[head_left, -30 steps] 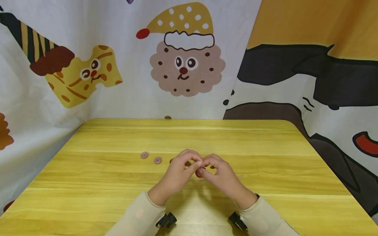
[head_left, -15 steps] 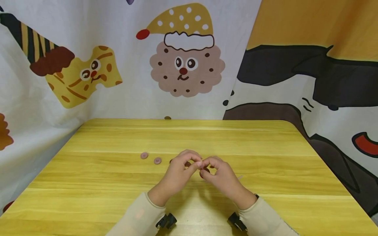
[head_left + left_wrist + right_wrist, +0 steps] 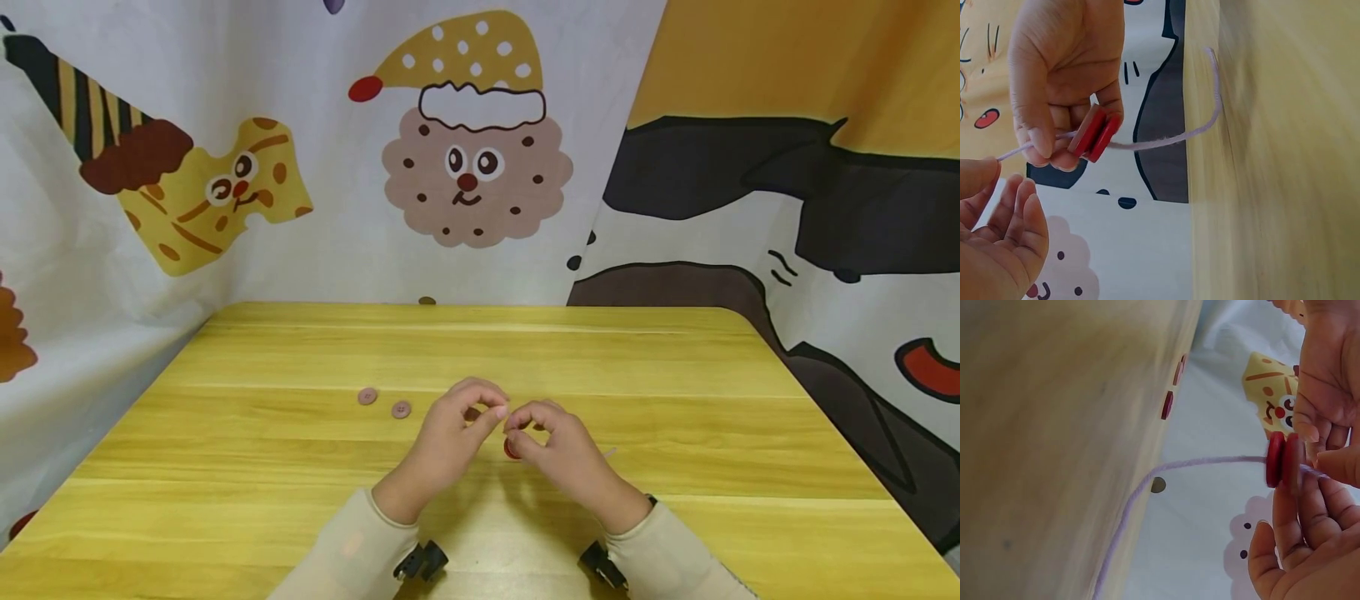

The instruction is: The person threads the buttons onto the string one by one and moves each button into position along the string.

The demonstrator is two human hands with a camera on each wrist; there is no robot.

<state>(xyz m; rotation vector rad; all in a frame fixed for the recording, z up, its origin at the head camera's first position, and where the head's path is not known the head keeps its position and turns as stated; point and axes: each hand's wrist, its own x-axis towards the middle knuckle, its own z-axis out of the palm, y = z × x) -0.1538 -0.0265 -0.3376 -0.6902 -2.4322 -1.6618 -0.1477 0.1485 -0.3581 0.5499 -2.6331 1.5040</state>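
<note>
Red buttons point(image 3: 1099, 134) sit side by side on a lilac cord point(image 3: 1166, 141) that passes through them; one has a paler, brownish face. My right hand point(image 3: 562, 454) pinches the cord close beside these buttons, with its fingers curled near them. Between thumb and finger, my left hand point(image 3: 450, 442) grips the short end of the cord, seen best in the left wrist view. Beyond the buttons, the long tail of the cord hangs loosely in a curve. In the head view, one red button point(image 3: 512, 448) shows below my right fingertips.
Two pinkish-brown buttons point(image 3: 367, 396) lie on the yellow wooden table point(image 3: 300, 500), left of the hands. Darker buttons point(image 3: 1167, 405) lie there too, partly hidden by the hands in the head view. A cartoon-printed curtain point(image 3: 315, 258) hangs behind the table.
The hands, whose fingertips met before, have drawn slightly apart, the left going a little to the left. The red button has tilted, showing its face, then its edge, then its face again.
</note>
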